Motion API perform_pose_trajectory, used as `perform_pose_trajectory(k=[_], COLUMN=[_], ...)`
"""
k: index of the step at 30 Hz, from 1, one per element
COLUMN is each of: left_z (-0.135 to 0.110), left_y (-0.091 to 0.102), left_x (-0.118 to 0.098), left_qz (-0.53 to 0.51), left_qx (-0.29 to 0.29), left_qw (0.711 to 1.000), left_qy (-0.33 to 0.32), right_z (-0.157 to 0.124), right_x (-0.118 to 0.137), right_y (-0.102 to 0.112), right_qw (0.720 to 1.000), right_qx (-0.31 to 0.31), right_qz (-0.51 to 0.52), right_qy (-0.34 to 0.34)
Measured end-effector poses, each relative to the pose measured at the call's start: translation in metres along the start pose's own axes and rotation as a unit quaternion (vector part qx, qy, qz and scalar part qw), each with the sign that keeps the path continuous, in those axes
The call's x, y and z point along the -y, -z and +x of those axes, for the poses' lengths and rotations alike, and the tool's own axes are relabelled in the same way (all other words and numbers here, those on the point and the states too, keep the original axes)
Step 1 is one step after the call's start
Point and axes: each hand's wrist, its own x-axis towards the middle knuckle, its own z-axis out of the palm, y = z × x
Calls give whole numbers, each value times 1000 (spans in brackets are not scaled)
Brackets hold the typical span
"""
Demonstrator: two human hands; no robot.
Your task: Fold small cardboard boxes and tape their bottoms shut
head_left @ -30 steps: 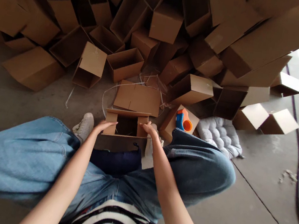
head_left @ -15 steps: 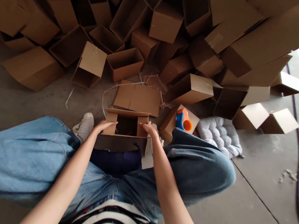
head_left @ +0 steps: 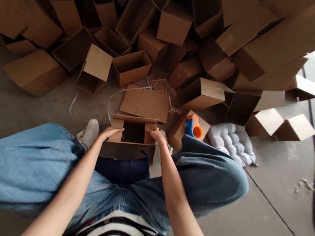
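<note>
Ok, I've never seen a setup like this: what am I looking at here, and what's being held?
There is no machine: these are a person's bare left hand and right hand. Every picture comes from one camera worn on the head, looking forward and down. Each hand is on a side flap of an open carton; whether the fingers grip or only press is hard to tell. Just beyond, flattened cardboard lies on the grey floor, and past it is a pile of boxes. To the right, an orange-and-blue tool sits on another box, next to a grey cushion.
</note>
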Motion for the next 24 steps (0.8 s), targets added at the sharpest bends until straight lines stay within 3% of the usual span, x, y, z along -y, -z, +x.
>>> perform_pose_trajectory(k=[3, 5, 7, 9, 11, 13, 15, 20, 24], left_z=[-1, -2, -2, -1, 2, 5, 8, 10, 9], left_y=[0, 0, 0, -1, -2, -2, -2, 0, -1], left_x=[-2, -3, -3, -1, 1, 4, 6, 6, 0], left_qz=[5, 14, 18, 23, 33, 48, 76, 138, 149], left_qx=[-6, -7, -6, -6, -13, -30, -54, -94, -112], left_qw=[1000, 1000, 1000, 1000, 999, 998, 996, 986, 983], left_qy=[2, 12, 14, 11, 9, 5, -2, 1, 4], right_z=[-20, -36, -54, -68, -80, -88, -93, -96, -89], right_x=[20, 37, 56, 71, 83, 88, 88, 74, 67], right_y=[-5, -7, -5, 0, 2, -3, -17, -55, -57], right_qw=[997, 988, 977, 975, 971, 953, 930, 921, 921], right_qx=[-69, -135, -164, -130, -40, 66, 116, 10, -18], right_qz=[-30, -72, -120, -152, -180, -219, -267, -286, -268], right_qy=[0, 25, 57, 98, 150, 197, 227, 263, 281])
